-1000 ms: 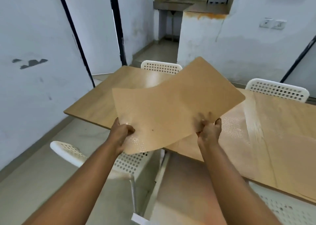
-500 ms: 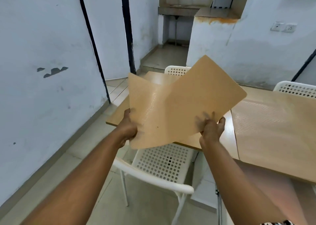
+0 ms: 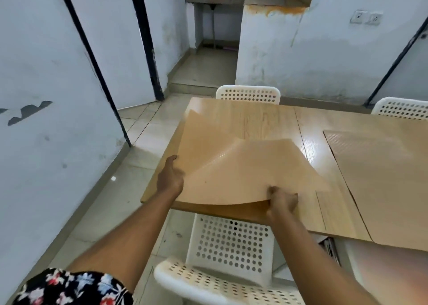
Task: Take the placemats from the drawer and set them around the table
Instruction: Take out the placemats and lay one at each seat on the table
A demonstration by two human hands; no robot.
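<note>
Two tan placemats overlap at the table's near left corner. The lower placemat (image 3: 203, 138) lies mostly flat on the wooden table (image 3: 261, 117), and my left hand (image 3: 170, 177) holds its left edge. The upper placemat (image 3: 250, 172) is bowed upward above the table, its near edge pinched in my right hand (image 3: 281, 200). A third placemat (image 3: 379, 177) lies flat on the table further right.
A white perforated chair (image 3: 231, 242) stands tucked under the table right below my hands. Two more white chairs, one (image 3: 249, 94) opposite and one (image 3: 400, 108) at the far right, stand on the far side. A white wall (image 3: 46, 77) runs close along the left.
The two placemats came down from chest height onto the table's left corner. The view moved closer and now looks down on the table; my hands lowered with the mats.
</note>
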